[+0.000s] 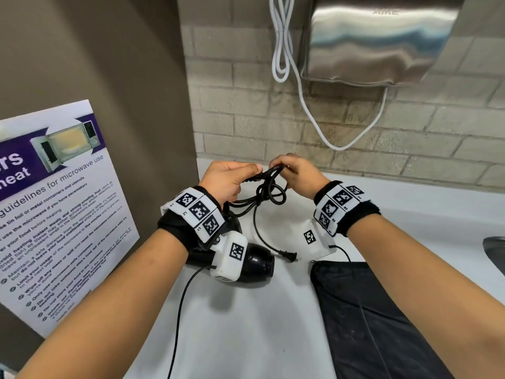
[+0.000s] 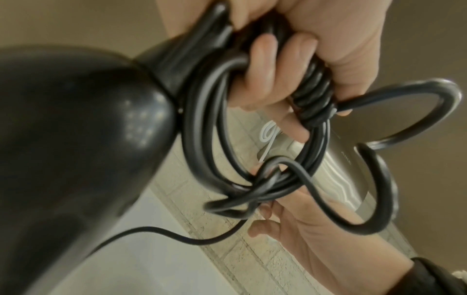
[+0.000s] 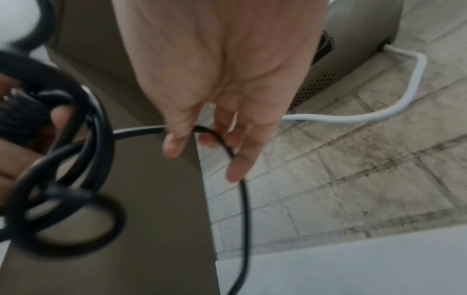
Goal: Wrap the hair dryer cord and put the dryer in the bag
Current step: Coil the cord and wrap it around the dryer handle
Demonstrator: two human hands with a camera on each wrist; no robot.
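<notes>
Dryer (image 1: 254, 262) sits low at left, black and glossy, its body just over the white counter (image 1: 246, 337); whether it rests there or hangs from the handle is hard to tell. Hard plastic shell, probably moderate weight and a bit slippery, so the handle is the best place to grip. Left hand (image 1: 226, 179) is closed round the handle end and a bundle of cord (image 1: 269, 191) loops; in the left wrist view its fingers (image 2: 262, 73) curl through the coils near the ribbed strain relief. Cord looks stiff and springy, rubbery, likely to uncoil if let go, so pinching the loops together suits it. Right hand (image 1: 296, 173) pinches a strand at the top of the bundle; right wrist view shows fingertips (image 3: 237, 167) lightly curled on the thin black cord, not a full fist. Plug (image 1: 289, 255) lies loose on the counter. Bag (image 1: 366, 318), soft black fabric, lies flat at right, below the right forearm.
</notes>
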